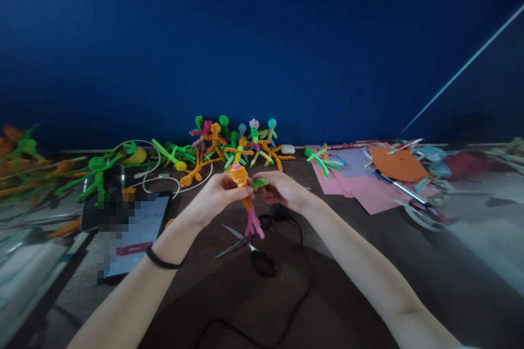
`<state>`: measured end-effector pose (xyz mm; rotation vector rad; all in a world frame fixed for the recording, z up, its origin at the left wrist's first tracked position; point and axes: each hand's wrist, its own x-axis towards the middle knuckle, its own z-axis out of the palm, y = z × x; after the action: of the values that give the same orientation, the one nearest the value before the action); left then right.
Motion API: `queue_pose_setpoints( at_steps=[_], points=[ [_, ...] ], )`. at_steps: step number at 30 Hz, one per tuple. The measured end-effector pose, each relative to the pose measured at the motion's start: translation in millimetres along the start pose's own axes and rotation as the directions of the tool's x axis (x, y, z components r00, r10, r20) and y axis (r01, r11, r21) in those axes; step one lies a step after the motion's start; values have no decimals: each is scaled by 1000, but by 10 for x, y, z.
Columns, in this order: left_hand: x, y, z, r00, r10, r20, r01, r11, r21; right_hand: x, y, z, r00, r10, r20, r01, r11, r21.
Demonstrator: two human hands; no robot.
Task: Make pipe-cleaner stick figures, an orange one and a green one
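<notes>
Roughly upright, the orange figure sits in the left hand.

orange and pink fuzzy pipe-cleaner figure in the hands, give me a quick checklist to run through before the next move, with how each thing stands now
1. Orange and pink fuzzy pipe-cleaner figure held: ok, in the left hand.
2. Small green fuzzy piece held: ok, at the fingertips of the right hand.
3. Green piece fastened to the figure: cannot tell, fingers hide where they meet.
4. Silver scissors with black handles closed: not ok, blades spread apart, just below the pink strands in this view.
5. Thin black cable away from the blades: ok, it runs on the handle side.
</notes>
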<state>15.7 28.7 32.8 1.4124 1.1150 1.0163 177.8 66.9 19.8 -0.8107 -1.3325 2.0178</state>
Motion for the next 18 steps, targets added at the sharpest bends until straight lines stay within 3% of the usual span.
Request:
queue_pose_setpoints(
  at_steps=[4, 8, 13, 18],
  points=[
    [16, -13, -2, 996, 31, -86, -37, 998, -60, 18, 48, 5, 996, -76, 36, 78, 995, -66],
    [46, -38, 7, 985, 34, -169, -46, 997, -69, 19, 54, 41, 985, -166, -50, 151, 963, -225],
    [54, -29, 7, 958, 78, -277, -47, 992, 115, 12, 63, 73, 979, -201, -40, 170, 904, -392],
    [61, -24, -23, 941, 141, -309, -38, 948, 317, -34, 50, 84, 968, -250, 19, 218, 801, -558]
  ],
)
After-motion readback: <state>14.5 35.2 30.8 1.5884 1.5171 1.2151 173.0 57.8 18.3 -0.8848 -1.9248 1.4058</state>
